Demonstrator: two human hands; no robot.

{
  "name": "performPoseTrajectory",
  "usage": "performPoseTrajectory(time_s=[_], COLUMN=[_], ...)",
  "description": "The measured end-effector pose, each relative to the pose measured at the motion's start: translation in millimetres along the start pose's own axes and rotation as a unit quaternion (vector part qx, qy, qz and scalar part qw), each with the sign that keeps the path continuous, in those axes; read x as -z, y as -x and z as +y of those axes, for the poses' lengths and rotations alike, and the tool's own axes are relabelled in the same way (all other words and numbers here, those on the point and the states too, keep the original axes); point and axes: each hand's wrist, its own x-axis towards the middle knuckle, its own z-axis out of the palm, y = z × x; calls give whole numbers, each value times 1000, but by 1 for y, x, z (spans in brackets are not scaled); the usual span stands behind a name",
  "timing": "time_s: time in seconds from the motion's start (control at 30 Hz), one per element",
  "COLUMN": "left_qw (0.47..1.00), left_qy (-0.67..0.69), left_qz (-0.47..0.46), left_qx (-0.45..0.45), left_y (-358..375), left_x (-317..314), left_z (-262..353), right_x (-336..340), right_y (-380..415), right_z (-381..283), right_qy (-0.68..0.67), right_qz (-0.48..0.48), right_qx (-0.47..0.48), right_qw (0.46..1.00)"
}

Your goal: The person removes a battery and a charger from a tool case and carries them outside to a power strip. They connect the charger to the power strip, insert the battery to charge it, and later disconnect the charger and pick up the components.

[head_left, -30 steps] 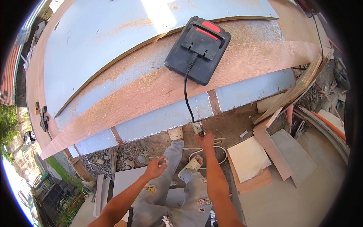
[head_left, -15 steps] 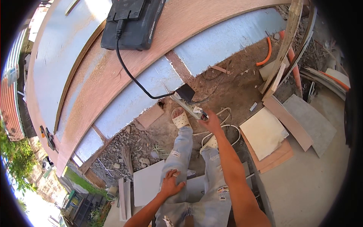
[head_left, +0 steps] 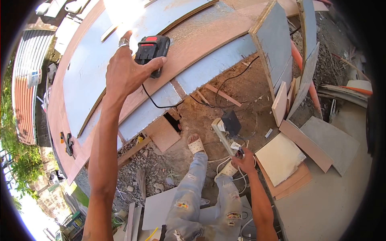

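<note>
My left hand [head_left: 120, 72], a ring on one finger, is stretched over the plywood bench [head_left: 193, 50] with fingers and thumb apart. It is beside a black battery unit [head_left: 152, 49] with red parts, and my thumb overlaps the unit's lower edge. A black cord [head_left: 159, 106] runs from beneath my hand down past the bench edge. Lower right, my right hand [head_left: 243, 159] is closed around the near end of a pale power strip [head_left: 221, 136]. Plugged into the strip is a black adapter [head_left: 231, 122]; a white cable [head_left: 244, 176] loops by my hand.
Plywood and board offcuts [head_left: 279, 158] lie to the right, with upright panels [head_left: 273, 48] beyond them. An orange pipe [head_left: 306, 78] stands behind the panels. A black and orange clamp [head_left: 68, 143] sits at the bench's left end. Gravel [head_left: 150, 170] covers ground near my feet.
My left hand has risen from my thigh to the battery unit on the bench. My right hand has moved right and down with the power strip and adapter. The view has shifted.
</note>
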Motion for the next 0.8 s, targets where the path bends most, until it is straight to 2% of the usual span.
performPoseTrajectory(time_s=[0.03, 0.07, 0.1, 0.17, 0.23, 0.3, 0.37, 0.4, 0.5, 0.57, 0.63, 0.7, 0.77, 0.8], left_qw=[995, 993, 992, 995, 996, 996, 991, 980, 933, 911, 928, 900, 893, 891], left_qy=[-17, -30, -42, -40, -45, -48, 118, 184, 305, 339, 257, 248, 143, 139], left_qz=[-93, -110, -115, -83, -78, -76, -13, -32, -109, -167, -206, -218, -235, -232], left_qx=[36, 27, 4, -35, -5, 22, 62, 74, 156, 168, 173, 284, 357, 364], left_y=[-15, -23, -25, -23, -9, 19, 69, 96, 166, 209, 255, 299, 334, 354], left_x=[2, 1, 2, -2, 11, 25, 42, 44, 33, -7, -67, -144, -207, -237], left_z=[5, 5, 4, 2, 23, 49, 69, 75, 90, 75, 47, 7, -42, -70], right_x=[4, 4, 4, -3, -3, -11, -14, 1, 10, 20, 27, 36, 35, 28], right_y=[1, 3, 8, 17, 23, 32, 39, 41, 51, 59, 62, 60, 53, 49], right_z=[2, 1, 3, 17, 14, 31, 43, 34, 41, 63, 76, 73, 75, 80], right_qy=[0, -21, -45, -35, -74, -46, 27, -17, -51, -14, 11, 27, 63, 80], right_qz=[8, -34, -77, -70, -34, -22, 27, -69, -35, -68, -66, -70, -108, -136], right_qx=[-4, -40, -78, -53, -28, -23, 59, -38, -77, -89, -82, -55, -97, -129], right_qw=[1000, 998, 993, 996, 996, 998, 998, 997, 995, 994, 994, 996, 987, 979])
